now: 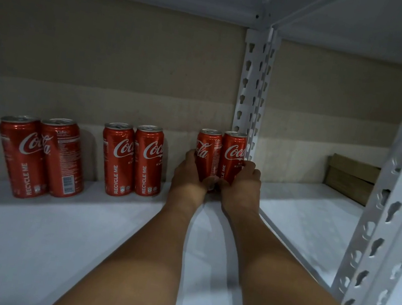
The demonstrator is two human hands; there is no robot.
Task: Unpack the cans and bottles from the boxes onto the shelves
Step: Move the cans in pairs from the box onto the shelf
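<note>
Red cans already stand in pairs along the white shelf (77,251): one pair (42,155) at centre left, another (133,159) mid-frame. Right of them, the left hand (188,173) grips one can (207,153), the right hand (242,181) another (232,154), against the back corner. Boxes are out of view, so the remainder is unknown.

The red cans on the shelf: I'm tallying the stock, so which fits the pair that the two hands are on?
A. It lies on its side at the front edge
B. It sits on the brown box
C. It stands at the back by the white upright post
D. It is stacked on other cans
C: the left hand and right hand grip two upright cans at the back of the shelf, right beside the white upright post.
</note>
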